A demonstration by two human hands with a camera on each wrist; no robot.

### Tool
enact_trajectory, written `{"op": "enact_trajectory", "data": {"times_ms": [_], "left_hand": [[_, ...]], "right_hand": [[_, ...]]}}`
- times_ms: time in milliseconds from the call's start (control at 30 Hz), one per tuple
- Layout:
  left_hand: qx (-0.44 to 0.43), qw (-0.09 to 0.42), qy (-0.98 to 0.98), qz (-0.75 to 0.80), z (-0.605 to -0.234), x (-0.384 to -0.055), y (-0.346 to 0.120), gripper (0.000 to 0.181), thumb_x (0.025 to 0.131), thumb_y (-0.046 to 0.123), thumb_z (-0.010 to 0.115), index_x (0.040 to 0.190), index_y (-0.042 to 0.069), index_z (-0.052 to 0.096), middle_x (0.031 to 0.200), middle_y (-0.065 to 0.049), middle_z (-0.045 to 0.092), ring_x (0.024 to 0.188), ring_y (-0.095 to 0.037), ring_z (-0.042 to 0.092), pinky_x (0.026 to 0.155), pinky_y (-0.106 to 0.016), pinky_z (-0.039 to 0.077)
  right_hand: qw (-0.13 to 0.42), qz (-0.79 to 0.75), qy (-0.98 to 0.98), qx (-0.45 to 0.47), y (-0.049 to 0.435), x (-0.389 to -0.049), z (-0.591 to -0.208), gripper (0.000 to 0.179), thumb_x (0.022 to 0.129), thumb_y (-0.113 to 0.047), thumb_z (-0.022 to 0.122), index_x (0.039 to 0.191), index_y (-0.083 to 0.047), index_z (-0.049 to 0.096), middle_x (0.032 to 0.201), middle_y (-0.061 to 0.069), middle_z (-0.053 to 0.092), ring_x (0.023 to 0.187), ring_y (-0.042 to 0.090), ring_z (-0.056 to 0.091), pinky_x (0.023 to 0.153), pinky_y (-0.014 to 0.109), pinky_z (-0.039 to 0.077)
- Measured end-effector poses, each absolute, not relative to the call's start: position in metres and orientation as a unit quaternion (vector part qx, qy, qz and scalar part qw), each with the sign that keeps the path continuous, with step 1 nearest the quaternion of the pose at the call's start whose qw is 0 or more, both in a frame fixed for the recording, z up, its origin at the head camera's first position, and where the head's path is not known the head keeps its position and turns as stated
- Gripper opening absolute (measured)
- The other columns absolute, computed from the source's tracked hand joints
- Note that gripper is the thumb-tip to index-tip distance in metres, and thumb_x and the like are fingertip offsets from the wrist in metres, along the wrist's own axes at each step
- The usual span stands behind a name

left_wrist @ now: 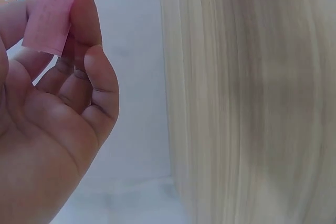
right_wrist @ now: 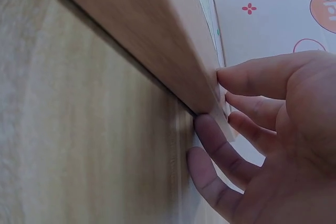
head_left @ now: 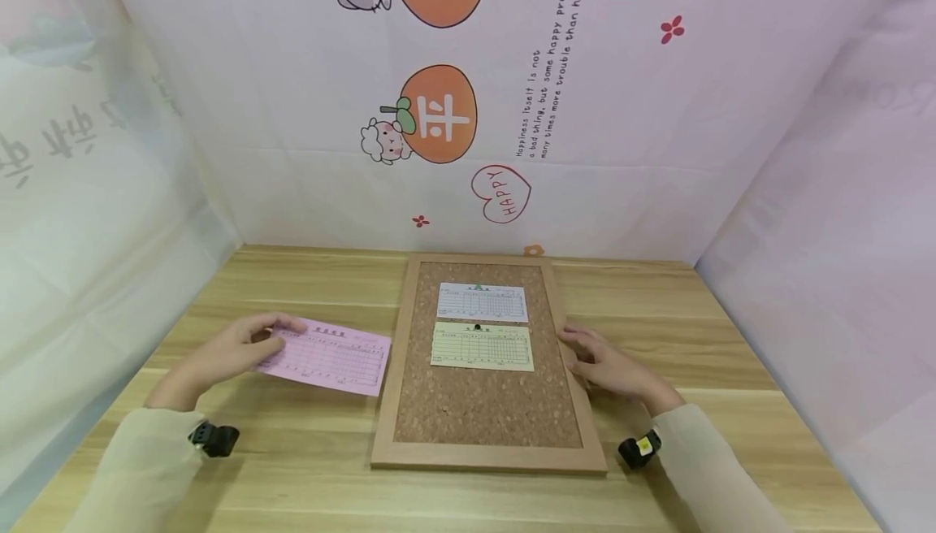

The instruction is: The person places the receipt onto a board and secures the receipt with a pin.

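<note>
My left hand (head_left: 237, 350) pinches the left end of a pink printed slip (head_left: 332, 358) between thumb and fingers, holding it above the table just left of the cork board (head_left: 483, 411). In the left wrist view only part of the pink slip (left_wrist: 55, 11) shows between the fingertips. On the board lie a white-blue slip (head_left: 483, 303) with a green pushpin (head_left: 478, 287) at its top edge and, just below, a yellow slip (head_left: 483, 348) with a black pushpin (head_left: 478, 327). My right hand (head_left: 607, 361) holds the right side of the board's wooden frame (right_wrist: 173, 40), fingertips at its edge.
The board lies on a wood-grain table (head_left: 307, 468). A white printed cloth (head_left: 600, 184) hangs behind it, and pale cloth walls (head_left: 826, 273) stand at both sides. Each wrist wears a small black device (head_left: 214, 439).
</note>
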State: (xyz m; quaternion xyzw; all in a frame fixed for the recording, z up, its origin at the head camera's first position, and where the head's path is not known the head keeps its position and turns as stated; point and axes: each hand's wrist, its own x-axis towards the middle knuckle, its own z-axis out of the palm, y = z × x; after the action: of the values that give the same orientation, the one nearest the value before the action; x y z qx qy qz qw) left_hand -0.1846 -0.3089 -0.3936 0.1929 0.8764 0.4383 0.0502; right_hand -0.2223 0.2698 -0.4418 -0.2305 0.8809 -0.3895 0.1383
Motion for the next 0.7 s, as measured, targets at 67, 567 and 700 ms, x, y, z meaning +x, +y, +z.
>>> {"op": "enact_trajectory", "data": {"times_ms": [67, 567, 700], "left_hand": [[0.2, 0.05, 0.87, 0.447, -0.395, -0.185, -0.306, 0.027, 0.1, 0.003, 0.054, 0.124, -0.001, 0.064, 0.119, -0.023, 0.06, 0.085, -0.015, 0.061, 0.068, -0.029, 0.054], [0.216, 0.056, 0.853, 0.471, -0.406, -0.193, -0.284, 0.028, 0.098, 0.003, 0.057, 0.125, 0.0, 0.064, 0.127, -0.024, 0.058, 0.09, -0.016, 0.06, 0.074, -0.027, 0.051], [0.217, 0.069, 0.848, 0.479, -0.408, -0.195, -0.278, 0.028, 0.098, 0.003, 0.057, 0.125, 0.0, 0.064, 0.125, -0.023, 0.058, 0.088, -0.018, 0.06, 0.072, -0.028, 0.052]], "right_hand": [[0.139, -0.388, 0.882, -0.229, 0.269, -0.222, -0.441, 0.055, 0.104, -0.011, 0.053, 0.152, 0.007, 0.032, 0.159, 0.029, 0.014, 0.132, 0.054, 0.037, 0.103, 0.063, 0.037], [0.122, -0.377, 0.888, -0.235, 0.267, -0.222, -0.435, 0.047, 0.101, -0.004, 0.055, 0.144, 0.011, 0.044, 0.154, 0.032, 0.024, 0.127, 0.052, 0.044, 0.1, 0.059, 0.042], [0.117, -0.378, 0.888, -0.236, 0.266, -0.222, -0.433, 0.045, 0.1, -0.002, 0.057, 0.142, 0.01, 0.046, 0.152, 0.032, 0.028, 0.124, 0.05, 0.047, 0.097, 0.057, 0.045]]}}
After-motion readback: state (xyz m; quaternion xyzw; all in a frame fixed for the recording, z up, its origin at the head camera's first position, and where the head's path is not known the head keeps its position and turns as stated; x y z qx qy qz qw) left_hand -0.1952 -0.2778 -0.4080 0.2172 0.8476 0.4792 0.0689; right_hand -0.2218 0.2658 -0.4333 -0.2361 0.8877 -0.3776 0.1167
